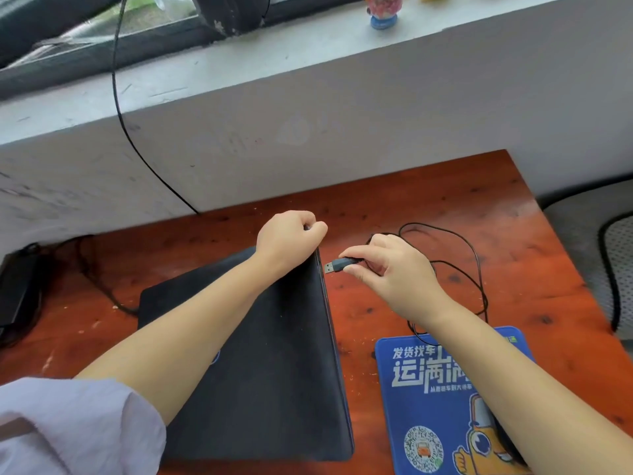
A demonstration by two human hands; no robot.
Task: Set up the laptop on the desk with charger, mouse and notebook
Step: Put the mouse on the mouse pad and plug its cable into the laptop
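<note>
A closed dark laptop [267, 354] lies on the reddish wooden desk [445, 207]. My left hand [287, 240] grips its far right corner, fingers curled over the edge. My right hand [394, 272] pinches a USB plug [334, 266] just to the right of the laptop's right edge, with the metal end pointing at that edge. The plug's thin black cable [476, 265] loops over the desk behind my right hand. A black charger brick [17, 289] lies at the desk's left end, and its cord [102, 289] runs to the laptop's left side. My right forearm hides the mouse.
A blue mouse pad [435, 399] with white lettering and a cartoon figure lies right of the laptop. A white wall and grey window sill [274, 60] rise behind the desk, with a black cable [118, 108] hanging down. A mesh chair [616, 262] stands at the right.
</note>
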